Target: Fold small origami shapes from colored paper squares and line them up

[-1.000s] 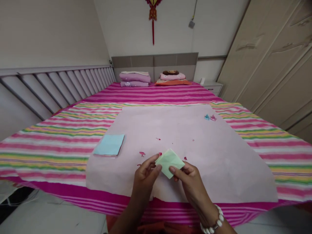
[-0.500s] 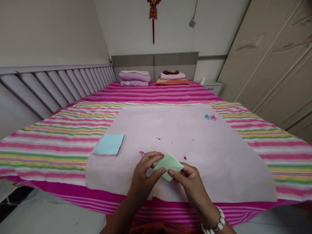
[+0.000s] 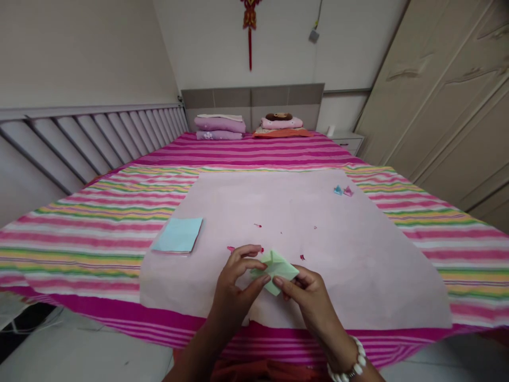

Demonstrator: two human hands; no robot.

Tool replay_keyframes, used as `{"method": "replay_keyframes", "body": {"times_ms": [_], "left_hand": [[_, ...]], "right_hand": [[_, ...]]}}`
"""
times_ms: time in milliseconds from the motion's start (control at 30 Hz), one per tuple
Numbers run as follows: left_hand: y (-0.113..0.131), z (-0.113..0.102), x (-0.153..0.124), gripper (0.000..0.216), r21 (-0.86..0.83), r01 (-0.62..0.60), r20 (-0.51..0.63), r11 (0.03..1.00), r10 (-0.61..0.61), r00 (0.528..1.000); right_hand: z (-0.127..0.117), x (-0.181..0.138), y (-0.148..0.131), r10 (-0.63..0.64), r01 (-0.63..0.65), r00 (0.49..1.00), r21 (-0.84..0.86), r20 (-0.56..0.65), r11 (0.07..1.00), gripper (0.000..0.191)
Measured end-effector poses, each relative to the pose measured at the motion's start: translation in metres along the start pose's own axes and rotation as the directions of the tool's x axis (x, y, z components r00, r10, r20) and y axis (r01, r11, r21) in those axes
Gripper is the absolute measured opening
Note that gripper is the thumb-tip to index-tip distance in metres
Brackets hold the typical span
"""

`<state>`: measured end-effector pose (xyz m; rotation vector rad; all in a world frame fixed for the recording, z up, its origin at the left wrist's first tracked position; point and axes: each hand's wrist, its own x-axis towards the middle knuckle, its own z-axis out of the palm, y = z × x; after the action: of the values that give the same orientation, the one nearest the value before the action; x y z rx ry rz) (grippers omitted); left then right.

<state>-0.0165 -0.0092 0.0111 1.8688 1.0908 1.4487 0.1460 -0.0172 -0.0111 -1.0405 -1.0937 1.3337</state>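
Green paper (image 3: 285, 269), folded into a diamond, is pinched by the left hand (image 3: 234, 278) and right hand (image 3: 312, 292) above a pale sheet (image 3: 358, 254). A crease now shows near its far corner (a moment ago smoother), suggesting a layer being worked. Corners point away and nearward; neither axis is clearly longer.

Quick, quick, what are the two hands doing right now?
Left hand: closed, pinching the left side of the folded green paper.
Right hand: closed, holding the right side of the same paper, thumb on top.
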Motion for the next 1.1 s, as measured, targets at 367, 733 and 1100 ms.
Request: {"method": "replay_keyframes", "body": {"times_ms": [367, 733, 1100], "left_hand": [[-0.002, -0.001, -0.006, 0.018, 0.176, -0.242, 0.008, 0.954, 0.244, 0.970], [-0.009, -0.002, -0.003, 0.008, -0.278, 0.307, 0.169, 0.910, -0.268, 0.948], [-0.003, -0.010, -0.004, 0.024, -0.323, 0.339, 0.321, 0.884, -0.235, 0.918]], "right_hand": [[0.000, 0.000, -0.001, 0.005, -0.004, 1.000, 0.057, -0.017, 0.998, 0.022], [0.003, -0.002, -0.003, 0.044, -0.046, 0.998, 0.056, 0.048, 0.997, 0.024], [0.000, -0.004, -0.001, 0.071, -0.084, 0.993, 0.130, 0.097, 0.988, 0.022]]}}
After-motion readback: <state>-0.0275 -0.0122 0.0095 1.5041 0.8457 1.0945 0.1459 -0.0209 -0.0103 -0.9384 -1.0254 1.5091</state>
